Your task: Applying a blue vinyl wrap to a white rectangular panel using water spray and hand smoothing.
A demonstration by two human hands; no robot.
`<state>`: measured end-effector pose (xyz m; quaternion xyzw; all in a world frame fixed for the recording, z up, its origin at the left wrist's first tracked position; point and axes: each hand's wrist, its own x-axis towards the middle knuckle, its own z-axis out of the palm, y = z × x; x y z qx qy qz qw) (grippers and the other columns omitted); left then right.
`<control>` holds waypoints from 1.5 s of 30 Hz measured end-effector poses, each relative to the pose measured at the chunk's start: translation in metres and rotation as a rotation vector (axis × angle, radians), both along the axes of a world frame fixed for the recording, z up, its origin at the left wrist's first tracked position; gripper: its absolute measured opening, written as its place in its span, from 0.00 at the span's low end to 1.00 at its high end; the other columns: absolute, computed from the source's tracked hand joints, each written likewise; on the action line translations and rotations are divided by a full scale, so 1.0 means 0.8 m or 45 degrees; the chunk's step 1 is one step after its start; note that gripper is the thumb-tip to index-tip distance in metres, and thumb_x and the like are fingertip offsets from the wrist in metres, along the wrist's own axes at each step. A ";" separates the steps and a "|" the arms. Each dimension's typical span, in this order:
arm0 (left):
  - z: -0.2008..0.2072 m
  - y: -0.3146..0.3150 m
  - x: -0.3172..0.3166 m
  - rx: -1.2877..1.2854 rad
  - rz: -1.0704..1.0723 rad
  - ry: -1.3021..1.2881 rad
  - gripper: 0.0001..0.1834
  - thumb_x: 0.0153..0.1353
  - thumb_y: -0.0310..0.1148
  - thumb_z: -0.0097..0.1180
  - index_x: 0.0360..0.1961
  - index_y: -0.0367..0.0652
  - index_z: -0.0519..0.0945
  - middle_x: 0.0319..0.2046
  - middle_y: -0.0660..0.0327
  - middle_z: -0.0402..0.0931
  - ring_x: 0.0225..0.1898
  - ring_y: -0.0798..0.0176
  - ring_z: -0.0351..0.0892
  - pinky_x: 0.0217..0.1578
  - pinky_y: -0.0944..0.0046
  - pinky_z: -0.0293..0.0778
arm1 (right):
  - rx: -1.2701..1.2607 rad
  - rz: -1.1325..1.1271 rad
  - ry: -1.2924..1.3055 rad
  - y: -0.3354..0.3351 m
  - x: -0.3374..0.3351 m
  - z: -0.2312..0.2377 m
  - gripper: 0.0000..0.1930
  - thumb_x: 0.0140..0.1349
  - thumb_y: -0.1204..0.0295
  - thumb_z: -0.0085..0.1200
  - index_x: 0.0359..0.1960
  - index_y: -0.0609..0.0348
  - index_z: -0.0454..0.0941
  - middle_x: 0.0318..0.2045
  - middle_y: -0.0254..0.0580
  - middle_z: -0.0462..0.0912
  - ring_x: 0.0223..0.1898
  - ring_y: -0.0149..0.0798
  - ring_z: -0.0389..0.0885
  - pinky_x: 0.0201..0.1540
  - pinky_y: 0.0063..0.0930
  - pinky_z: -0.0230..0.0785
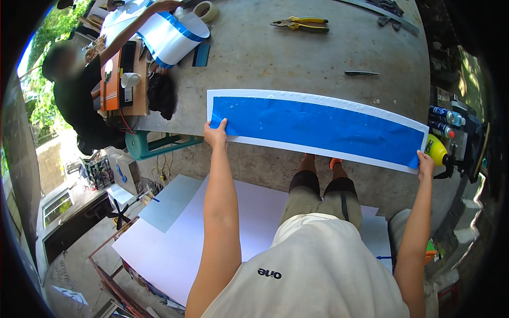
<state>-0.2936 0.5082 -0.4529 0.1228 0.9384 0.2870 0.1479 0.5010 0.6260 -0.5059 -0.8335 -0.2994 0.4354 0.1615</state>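
Observation:
Between my hands stretches a long white panel with a blue film strip [318, 123] on its face, dotted with small wet-looking spots or bubbles. My left hand [216, 132] pinches its lower left corner, thumb on the blue face. At the other end my right hand [424, 164] grips the lower right corner, where the blue film looks creased. The panel's far side overlaps the near edge of the grey worktable [318, 58]; whether it rests there I cannot tell. Fingers behind the panel are hidden.
On the table lie yellow-handled pliers [300, 24], a slim knife [362, 73], a tape roll [205, 11] and a curled white-and-blue sheet [172, 37]. A person [74, 90] reaches across at left. Spray cans [446, 115] and a yellow bottle [436, 150] are at right. White sheets [180, 238] lie behind me.

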 end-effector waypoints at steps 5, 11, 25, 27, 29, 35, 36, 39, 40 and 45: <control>0.005 0.008 0.004 0.022 0.034 -0.071 0.34 0.46 0.33 0.77 0.53 0.31 0.75 0.48 0.43 0.79 0.47 0.49 0.82 0.48 0.56 0.77 | 0.015 0.003 -0.041 -0.003 0.015 -0.015 0.17 0.61 0.59 0.65 0.40 0.61 0.83 0.20 0.23 0.71 0.19 0.22 0.64 0.21 0.19 0.52; 0.007 0.004 -0.002 -0.002 0.052 -0.060 0.34 0.46 0.33 0.77 0.53 0.31 0.75 0.48 0.43 0.79 0.48 0.49 0.81 0.49 0.56 0.77 | -0.023 -0.019 -0.022 0.003 0.000 -0.007 0.17 0.61 0.59 0.65 0.41 0.62 0.83 0.20 0.23 0.71 0.18 0.22 0.63 0.20 0.19 0.51; -0.051 -0.035 -0.065 -0.033 -0.091 0.011 0.41 0.43 0.43 0.80 0.54 0.29 0.76 0.47 0.47 0.81 0.44 0.56 0.81 0.47 0.58 0.77 | 0.140 0.004 -0.046 0.000 -0.055 0.027 0.17 0.54 0.66 0.70 0.36 0.70 0.85 0.28 0.37 0.84 0.29 0.30 0.79 0.34 0.28 0.71; -0.049 -0.034 -0.075 -0.082 -0.135 -0.043 0.41 0.44 0.45 0.79 0.54 0.30 0.76 0.47 0.49 0.81 0.44 0.56 0.81 0.48 0.57 0.76 | 0.125 0.010 -0.103 -0.002 -0.071 0.037 0.18 0.55 0.64 0.69 0.37 0.71 0.85 0.31 0.38 0.85 0.30 0.31 0.80 0.35 0.28 0.72; -0.049 -0.020 -0.067 -0.106 -0.142 -0.059 0.42 0.45 0.46 0.78 0.55 0.30 0.75 0.47 0.49 0.81 0.45 0.56 0.81 0.48 0.57 0.76 | 0.106 -0.061 -0.073 -0.006 -0.062 0.034 0.17 0.56 0.66 0.68 0.37 0.71 0.84 0.31 0.40 0.86 0.29 0.32 0.82 0.34 0.28 0.74; -0.039 -0.016 -0.057 -0.115 -0.129 -0.098 0.43 0.46 0.46 0.77 0.57 0.30 0.73 0.49 0.47 0.80 0.46 0.53 0.81 0.49 0.56 0.77 | 0.135 -0.145 -0.121 -0.003 -0.073 0.043 0.15 0.53 0.67 0.70 0.35 0.68 0.85 0.29 0.42 0.86 0.28 0.32 0.82 0.34 0.29 0.74; -0.037 -0.016 -0.054 -0.118 -0.132 -0.094 0.43 0.46 0.46 0.77 0.57 0.30 0.73 0.49 0.47 0.80 0.46 0.53 0.81 0.49 0.56 0.77 | 0.131 -0.148 -0.117 -0.002 -0.072 0.043 0.15 0.53 0.67 0.70 0.35 0.68 0.85 0.29 0.42 0.86 0.28 0.32 0.82 0.34 0.29 0.74; -0.034 -0.013 -0.054 -0.178 -0.116 -0.065 0.43 0.47 0.46 0.77 0.57 0.30 0.73 0.48 0.48 0.80 0.45 0.54 0.82 0.48 0.57 0.77 | 0.119 -0.116 -0.073 0.000 -0.068 0.041 0.14 0.56 0.68 0.68 0.36 0.70 0.83 0.30 0.41 0.86 0.28 0.31 0.82 0.34 0.27 0.74; -0.036 -0.014 -0.055 -0.148 -0.123 -0.069 0.42 0.47 0.46 0.78 0.57 0.30 0.74 0.48 0.48 0.81 0.45 0.55 0.82 0.48 0.57 0.77 | 0.107 -0.116 -0.043 0.002 -0.068 0.043 0.15 0.57 0.68 0.68 0.36 0.70 0.83 0.31 0.42 0.86 0.29 0.31 0.82 0.35 0.27 0.74; -0.046 -0.015 -0.053 -0.043 -0.108 -0.106 0.41 0.46 0.44 0.78 0.56 0.29 0.74 0.46 0.49 0.81 0.43 0.56 0.82 0.47 0.58 0.78 | 0.081 -0.115 -0.080 0.001 -0.063 0.045 0.15 0.58 0.68 0.67 0.39 0.70 0.83 0.34 0.42 0.86 0.32 0.32 0.82 0.37 0.27 0.74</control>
